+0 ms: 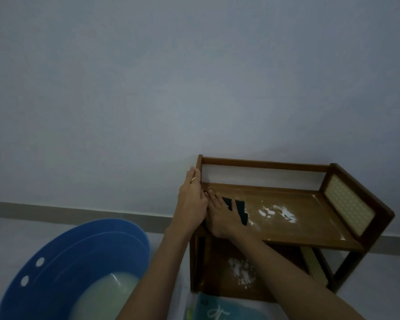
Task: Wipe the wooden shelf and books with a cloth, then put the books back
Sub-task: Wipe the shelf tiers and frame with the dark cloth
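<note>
A small wooden shelf with two levels stands against the wall at the lower right. White powder lies on its top board and more of it on the lower board. My right hand presses flat on a dark cloth at the left end of the top board. My left hand lies along the shelf's left side panel, fingers straight up to the corner post. A teal book lies on the floor in front of the shelf.
A blue plastic basin holding cloudy water sits on the floor to the left of the shelf. A plain wall with a grey skirting board runs behind everything.
</note>
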The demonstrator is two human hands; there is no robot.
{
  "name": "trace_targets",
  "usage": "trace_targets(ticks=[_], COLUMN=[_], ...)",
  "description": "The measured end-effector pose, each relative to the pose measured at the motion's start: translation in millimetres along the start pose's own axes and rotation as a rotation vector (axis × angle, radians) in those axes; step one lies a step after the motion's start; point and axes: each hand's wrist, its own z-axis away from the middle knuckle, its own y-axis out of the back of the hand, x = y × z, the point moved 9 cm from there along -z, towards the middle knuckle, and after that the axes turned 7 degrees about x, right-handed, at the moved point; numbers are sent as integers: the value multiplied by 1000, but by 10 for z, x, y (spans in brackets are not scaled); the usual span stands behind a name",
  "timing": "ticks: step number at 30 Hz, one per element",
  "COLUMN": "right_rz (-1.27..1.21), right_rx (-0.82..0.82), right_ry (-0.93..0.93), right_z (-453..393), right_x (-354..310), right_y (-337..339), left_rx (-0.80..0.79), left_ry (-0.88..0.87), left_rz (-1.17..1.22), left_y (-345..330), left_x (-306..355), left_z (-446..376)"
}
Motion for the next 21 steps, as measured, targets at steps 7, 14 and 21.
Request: trace_targets(ticks=[7,14,21], right_rz=[-26,-1,-65], right_rx=[-59,-104,15], right_ry=[-2,36,-121], right_z=[-76,436,-111], right_x=[13,-119,-16], right_y=[-1,-87,-46], left_rx=[40,22,37], left_ry=[-28,-7,-36], left_rz=[-10,0,-33], left_y=[22,24,30], left_x=[5,-78,-72], left_z=[-30,-7,-19])
